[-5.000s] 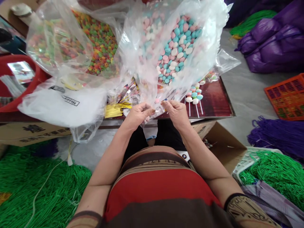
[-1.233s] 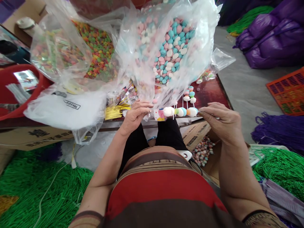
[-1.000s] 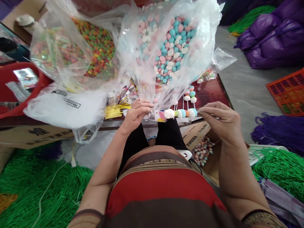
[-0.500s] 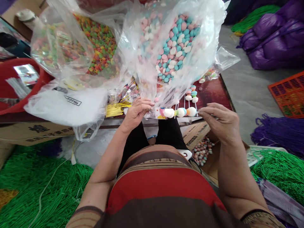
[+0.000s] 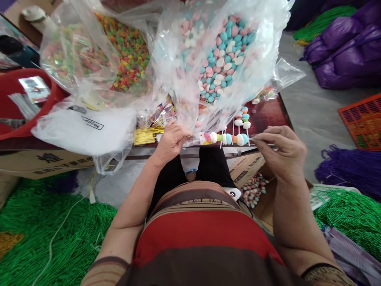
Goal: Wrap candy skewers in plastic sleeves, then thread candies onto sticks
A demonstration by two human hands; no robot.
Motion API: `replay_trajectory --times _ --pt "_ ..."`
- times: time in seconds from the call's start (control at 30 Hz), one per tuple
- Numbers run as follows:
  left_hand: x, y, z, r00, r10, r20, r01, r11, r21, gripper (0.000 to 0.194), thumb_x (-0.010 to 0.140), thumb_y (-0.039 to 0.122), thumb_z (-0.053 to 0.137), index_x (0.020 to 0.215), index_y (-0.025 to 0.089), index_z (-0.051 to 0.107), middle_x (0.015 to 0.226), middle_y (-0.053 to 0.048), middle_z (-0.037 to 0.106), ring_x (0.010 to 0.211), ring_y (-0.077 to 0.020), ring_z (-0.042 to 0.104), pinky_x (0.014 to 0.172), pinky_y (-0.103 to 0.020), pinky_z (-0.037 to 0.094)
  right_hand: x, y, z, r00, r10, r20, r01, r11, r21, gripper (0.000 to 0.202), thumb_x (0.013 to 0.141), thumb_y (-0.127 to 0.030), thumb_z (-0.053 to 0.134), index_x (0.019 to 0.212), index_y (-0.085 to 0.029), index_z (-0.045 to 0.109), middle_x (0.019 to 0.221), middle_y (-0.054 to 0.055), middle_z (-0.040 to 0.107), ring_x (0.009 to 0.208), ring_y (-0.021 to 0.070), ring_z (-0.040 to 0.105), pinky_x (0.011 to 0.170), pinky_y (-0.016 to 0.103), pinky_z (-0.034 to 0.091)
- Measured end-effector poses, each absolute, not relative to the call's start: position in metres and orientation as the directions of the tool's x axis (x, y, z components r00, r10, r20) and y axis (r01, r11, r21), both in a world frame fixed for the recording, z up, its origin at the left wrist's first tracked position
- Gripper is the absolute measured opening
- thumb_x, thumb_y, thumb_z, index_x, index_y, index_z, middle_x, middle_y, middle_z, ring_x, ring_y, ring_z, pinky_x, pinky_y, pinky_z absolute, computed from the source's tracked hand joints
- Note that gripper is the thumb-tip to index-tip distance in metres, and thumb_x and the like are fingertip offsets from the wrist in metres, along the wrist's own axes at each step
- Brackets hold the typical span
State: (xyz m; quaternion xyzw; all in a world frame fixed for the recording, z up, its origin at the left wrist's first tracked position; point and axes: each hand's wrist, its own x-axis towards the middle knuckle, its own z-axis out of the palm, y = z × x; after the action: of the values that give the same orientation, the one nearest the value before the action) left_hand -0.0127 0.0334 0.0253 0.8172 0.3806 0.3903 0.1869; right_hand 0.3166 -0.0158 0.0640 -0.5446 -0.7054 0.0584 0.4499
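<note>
My right hand (image 5: 281, 151) is closed in a pinch on the thin white stick of a candy skewer (image 5: 228, 138). The skewer lies level, its soft pink, white, green, orange and blue pieces pointing left. At its left end is a small clear wrapper (image 5: 204, 138) with a colourful print; how far the candy sits inside it I cannot tell. My left hand (image 5: 174, 139) pinches the wrapper's left end between thumb and fingers. Just beyond the right hand, finished-looking skewers (image 5: 245, 119) lie on the dark red table (image 5: 268, 119), their sticks towards me.
Large clear bags hold ring-shaped candies (image 5: 131, 59) and pastel candies (image 5: 220, 71). Yellow ties (image 5: 145, 136) lie left of my hands, near a white plastic bag (image 5: 86, 127) and a red basin (image 5: 56, 97). Below right, a cardboard box (image 5: 269, 206) contains more candy.
Both hands and the skewer have shifted slightly right and up. The skewer shows more blue on its pieces than before. Both hands keep their pinch.
</note>
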Motion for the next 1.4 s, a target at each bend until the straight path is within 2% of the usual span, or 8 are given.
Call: replay_trajectory --times 0.17,0.27,0.43,0.63,0.83,0.93,1.17,1.4 --pt "-0.013 0.032 0.028 0.403 0.8 0.443 0.508 -0.599 0.619 0.038 0.104 0.049 0.05 0.096 0.023 0.077 0.085 -0.004 0.079 0.085 -0.0182 0.07 0.116 -0.044 0.042 0.31 -0.014 0.056 0.041 0.849 0.527 0.666 0.369 -0.648 0.009 0.086 -0.034 0.08 0.08 -0.028 0.079 0.083 0.002 0.07 0.074 0.0171 0.065 0.063 0.031 0.056" --pt "-0.012 0.027 0.034 0.407 0.816 0.411 0.474 -0.573 0.668 0.033 0.102 0.045 0.055 0.106 0.022 0.078 0.087 -0.005 0.08 0.082 -0.0171 0.07 0.101 -0.036 0.051 0.309 -0.012 0.051 0.054 0.85 0.524 0.67 0.358 -0.65 0.01 0.086 -0.035 0.08 0.08 -0.027 0.079 0.081 0.002 0.069 0.074 0.0171 0.065 0.065 0.032 0.055" --pt "-0.013 0.026 0.049 0.445 0.869 0.218 0.401 -0.411 0.819 0.034 0.1 0.039 0.056 0.114 0.018 0.079 0.078 -0.002 0.077 0.066 -0.0124 0.067 0.066 -0.023 0.05 0.315 -0.009 0.048 -0.06 0.816 0.575 0.722 0.433 -0.54 0.011 0.091 -0.034 0.076 0.083 -0.028 0.08 0.08 0.002 0.071 0.077 0.0194 0.067 0.079 0.038 0.057" --pt "-0.014 0.041 0.06 0.506 0.857 0.1 0.252 -0.258 0.933 0.031 0.093 0.045 0.067 0.1 0.017 0.08 0.072 -0.001 0.072 0.06 -0.01 0.063 0.062 -0.022 0.051 0.32 -0.007 0.045 -0.239 0.829 0.506 0.717 0.502 -0.483 0.015 0.097 -0.036 0.068 0.089 -0.029 0.079 0.075 0.0 0.074 0.071 0.0198 0.066 0.098 0.047 0.055" --pt "-0.011 0.045 0.069 0.599 0.791 -0.123 -0.017 0.167 0.986 0.045 0.085 0.056 0.074 0.107 0.017 0.076 0.075 -0.003 0.073 0.053 -0.0136 0.066 0.056 -0.027 0.053 0.31 -0.01 0.038 -0.198 0.862 0.466 0.71 0.454 -0.538 0.024 0.099 -0.039 0.062 0.085 -0.026 0.076 0.079 0.003 0.077 0.076 0.0211 0.07 0.09 0.042 0.058" --pt "-0.005 0.045 0.067 0.655 0.749 -0.099 -0.22 0.314 0.924 0.054 0.079 0.066 0.072 0.095 0.014 0.076 0.074 -0.009 0.074 0.051 -0.0186 0.065 0.052 -0.033 0.052 0.299 -0.016 0.038 -0.151 0.897 0.415 0.648 0.406 -0.644 0.026 0.1 -0.04 0.059 0.087 -0.024 0.075 0.079 0.003 0.076 0.074 0.0195 0.07 0.076 0.034 0.057" --pt "0.024 0.035 0.08 0.414 0.907 0.08 -0.462 0.133 0.877 0.039 0.07 0.051 0.088 0.073 0.018 0.068 0.059 0.001 0.061 0.048 -0.0101 0.053 0.051 -0.026 0.043 0.261 -0.023 0.042 0.001 0.952 0.306 0.451 0.273 -0.85 0.03 0.097 -0.047 0.063 0.089 -0.021 0.075 0.07 0.0 0.069 0.062 0.0139 0.061 0.059 0.026 0.049" --pt "0.038 0.019 0.082 0.186 0.979 0.079 -0.311 -0.018 0.95 0.042 0.071 0.056 0.09 0.076 0.019 0.072 0.053 0.007 0.051 0.045 -0.005 0.039 0.047 -0.021 0.033 0.229 -0.027 0.036 0.046 0.958 0.284 0.34 0.252 -0.906 0.038 0.099 -0.056 0.057 0.091 -0.023 0.074 0.058 -0.003 0.057 0.049 0.0116 0.049 0.051 0.025 0.043"
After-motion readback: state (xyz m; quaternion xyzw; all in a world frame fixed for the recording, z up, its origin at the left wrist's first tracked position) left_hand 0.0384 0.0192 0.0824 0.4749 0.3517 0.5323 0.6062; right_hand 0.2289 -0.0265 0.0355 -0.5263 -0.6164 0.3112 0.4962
